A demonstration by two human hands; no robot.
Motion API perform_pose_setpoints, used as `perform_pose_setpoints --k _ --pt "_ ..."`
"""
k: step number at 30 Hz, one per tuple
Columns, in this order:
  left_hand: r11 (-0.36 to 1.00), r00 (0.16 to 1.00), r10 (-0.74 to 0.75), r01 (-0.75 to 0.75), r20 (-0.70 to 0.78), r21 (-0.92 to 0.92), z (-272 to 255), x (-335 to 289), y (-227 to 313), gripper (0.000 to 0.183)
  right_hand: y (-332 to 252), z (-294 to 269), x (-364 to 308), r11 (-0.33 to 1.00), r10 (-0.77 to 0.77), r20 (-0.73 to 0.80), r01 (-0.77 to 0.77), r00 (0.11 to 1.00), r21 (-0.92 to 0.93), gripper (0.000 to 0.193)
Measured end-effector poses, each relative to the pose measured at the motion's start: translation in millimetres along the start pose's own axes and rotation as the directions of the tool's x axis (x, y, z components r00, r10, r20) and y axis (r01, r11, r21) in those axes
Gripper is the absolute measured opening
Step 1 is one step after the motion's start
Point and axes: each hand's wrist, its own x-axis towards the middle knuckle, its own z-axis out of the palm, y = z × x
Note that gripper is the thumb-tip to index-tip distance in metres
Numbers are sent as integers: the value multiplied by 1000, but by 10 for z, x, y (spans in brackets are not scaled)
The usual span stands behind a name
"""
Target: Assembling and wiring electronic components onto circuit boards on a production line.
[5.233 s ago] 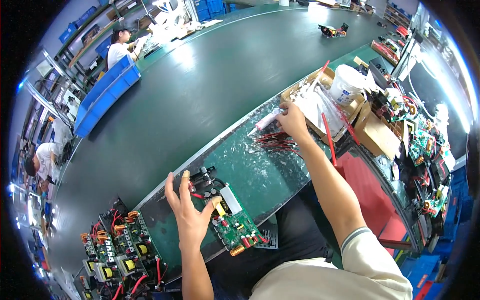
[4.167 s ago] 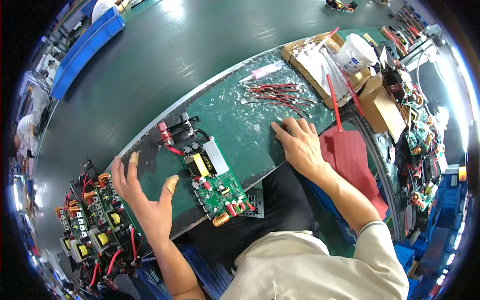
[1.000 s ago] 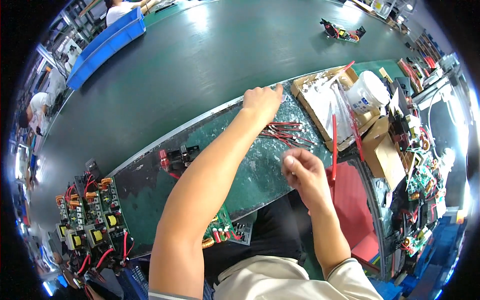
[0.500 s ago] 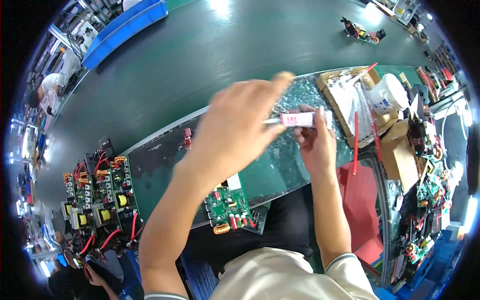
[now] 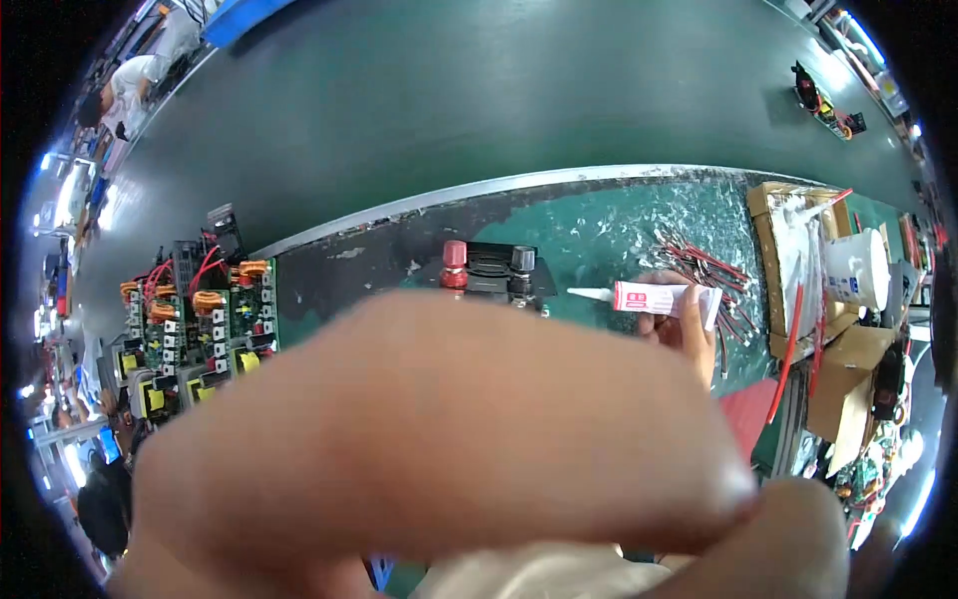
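The person's right hand [image 5: 694, 334] grips a slim white tube with a pink printed label and a tapered white nozzle [image 5: 654, 298], thumb across its near face and fingers behind it; the tube is held above the worn green table [image 5: 584, 228] with its nozzle pointing left. The left hand [image 5: 439, 429] looms large and blurred right before the camera, covering the lower middle of the view, so I cannot tell how far its fingers are spread or whether they hold anything. Just above the left hand's outline, near the nozzle tip, shows a black plastic panel [image 5: 489, 262] bearing a red terminal post [image 5: 454, 265] and a black terminal post [image 5: 523, 270]; whatever lies below it is hidden. Behind the right hand, a loose bundle of thin red and black wires [image 5: 711, 268] lies on the table. To its right are a shallow brown cardboard tray [image 5: 762, 240] with pale material inside, a white plastic bucket [image 5: 860, 262] and a long red rod [image 5: 786, 354] slanting across the tray's near end. At the left, green circuit boards with copper coils and yellow-wrapped parts [image 5: 205, 324] stand crowded together, partly covered by the left hand.
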Motion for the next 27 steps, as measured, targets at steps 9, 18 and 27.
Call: perform_pose_setpoints --k 9,18,27 --pt "980 995 -92 84 37 180 635 -435 -1073 60 174 -34 -190 982 7 17 -4 1000 -188 46" --pt "914 957 -264 208 -120 -348 1023 -730 -1344 72 319 51 -360 900 -247 158 286 956 -329 45" --pt "899 965 -213 133 -152 -418 1055 -755 -1400 89 350 82 -355 878 -245 167 292 955 -380 47"
